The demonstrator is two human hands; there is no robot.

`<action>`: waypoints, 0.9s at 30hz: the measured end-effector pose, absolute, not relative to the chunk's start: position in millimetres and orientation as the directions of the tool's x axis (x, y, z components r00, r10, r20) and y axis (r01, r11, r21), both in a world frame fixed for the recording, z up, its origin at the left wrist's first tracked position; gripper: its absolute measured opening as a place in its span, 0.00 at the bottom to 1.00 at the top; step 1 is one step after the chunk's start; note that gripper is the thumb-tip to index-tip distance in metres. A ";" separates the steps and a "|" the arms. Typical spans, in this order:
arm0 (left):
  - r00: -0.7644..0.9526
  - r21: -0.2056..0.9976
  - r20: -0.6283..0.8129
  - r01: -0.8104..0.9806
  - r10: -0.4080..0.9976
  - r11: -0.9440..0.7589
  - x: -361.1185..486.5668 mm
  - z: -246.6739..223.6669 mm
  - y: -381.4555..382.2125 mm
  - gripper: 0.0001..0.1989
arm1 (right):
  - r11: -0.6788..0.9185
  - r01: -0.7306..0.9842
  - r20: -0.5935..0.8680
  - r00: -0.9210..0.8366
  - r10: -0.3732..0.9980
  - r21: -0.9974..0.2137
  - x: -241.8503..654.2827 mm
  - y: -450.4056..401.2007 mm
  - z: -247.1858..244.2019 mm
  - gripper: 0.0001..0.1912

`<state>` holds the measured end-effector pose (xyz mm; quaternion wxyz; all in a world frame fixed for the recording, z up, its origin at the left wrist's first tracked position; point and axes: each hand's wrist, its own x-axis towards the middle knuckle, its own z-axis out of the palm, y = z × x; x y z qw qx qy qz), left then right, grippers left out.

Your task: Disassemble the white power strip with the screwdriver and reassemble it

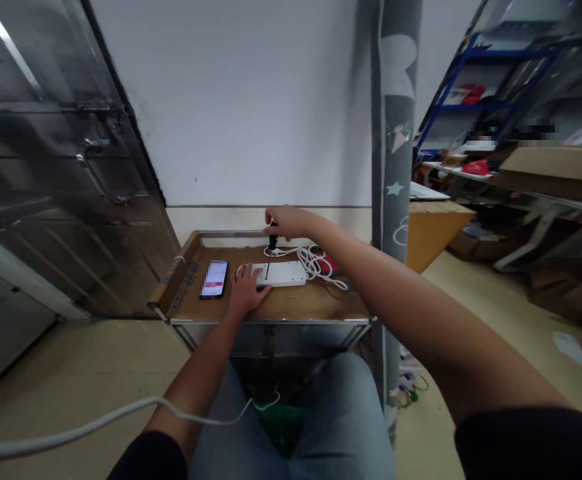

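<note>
A white power strip (291, 274) lies lengthwise on the cardboard-covered table top (271, 308). Its left end is held by my left hand (246, 288), with the fingers over the top and the thumb along the near edge. Above the strip, my right hand (285, 223) is closed round the black handle of a screwdriver (273, 241). The screwdriver stands nearly upright, its thin shaft reaching down to the strip's upper face, close to my left fingers. A white cord (311, 261) lies in loose coils at the strip's right end. Whether the tip sits in a screw is too small to tell.
A phone with a lit screen (214, 279) lies left of my left hand. Something red (327, 265) shows behind the cord coils. A grey patterned roll (395, 193) stands at the table's right side. Another white cable (135, 404) crosses in front of my left forearm.
</note>
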<state>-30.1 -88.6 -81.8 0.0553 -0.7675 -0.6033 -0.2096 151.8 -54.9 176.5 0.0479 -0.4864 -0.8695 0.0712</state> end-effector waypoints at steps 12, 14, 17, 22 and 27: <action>0.177 0.139 0.381 0.959 0.907 -0.245 -28.1 -80.5 -88.9 0.32 | 0.645 0.728 0.118 -0.637 0.762 -0.233 156.7 -56.4 164.6 0.12; 0.178 0.129 0.380 0.962 0.908 -0.242 -28.5 -81.1 -88.3 0.32 | 0.639 0.728 0.159 -0.620 0.769 -0.251 154.3 -58.1 159.9 0.09; 0.182 0.119 0.376 0.963 0.908 -0.242 -28.8 -80.9 -88.2 0.33 | 0.585 0.770 0.242 -0.535 0.809 -0.254 150.3 -60.3 150.8 0.15; 0.176 0.121 0.367 0.964 0.914 -0.235 -27.6 -77.8 -90.0 0.32 | 0.592 0.757 0.297 -0.518 0.802 -0.276 150.8 -56.8 144.8 0.21; 0.173 0.127 0.349 0.965 0.921 -0.230 -27.5 -76.6 -89.7 0.33 | 0.654 0.659 0.231 -0.617 0.752 -0.371 156.6 -48.3 143.9 0.12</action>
